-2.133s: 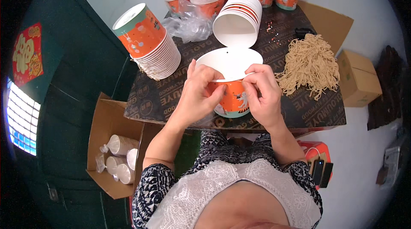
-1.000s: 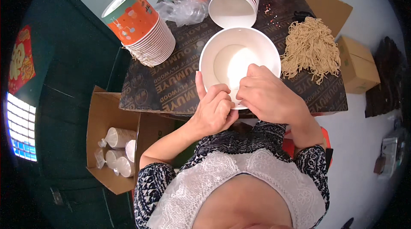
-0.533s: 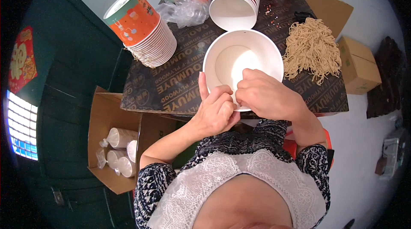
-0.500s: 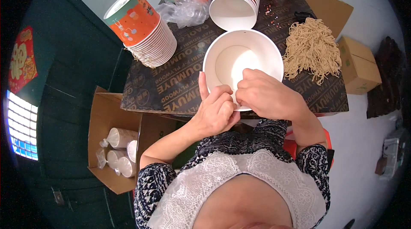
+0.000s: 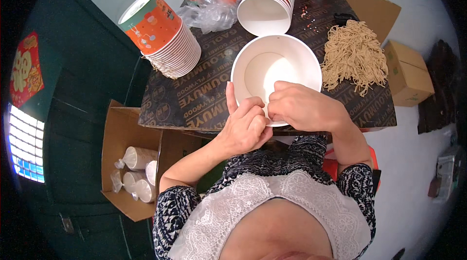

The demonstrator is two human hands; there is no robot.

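Observation:
A large white paper bucket (image 5: pixel 253 73) stands with its open mouth toward me at the table's near edge. A small hole shows below its far rim. My left hand (image 5: pixel 248 124) grips the near left rim, its fingers curled and the index finger stretched up along the wall. My right hand (image 5: pixel 309 107) reaches over the near right rim. Its fingers are pinched together just inside the wall, close to my left fingertips. Whatever they pinch is hidden. To the right lies a heap of tan cords (image 5: pixel 355 56).
A tall stack of orange-and-green paper buckets (image 5: pixel 170 36) stands left, cords hanging at its base. Behind are a tipped bucket stack (image 5: pixel 265 9), a clear plastic bag (image 5: pixel 209 14) and more stacks. A carton (image 5: pixel 129 133) with bagged white tubs stands lower left; another carton (image 5: pixel 408 75) is right.
Both hands keep their hold at the near rim, with hardly any visible movement. The whole view has shifted very slightly.

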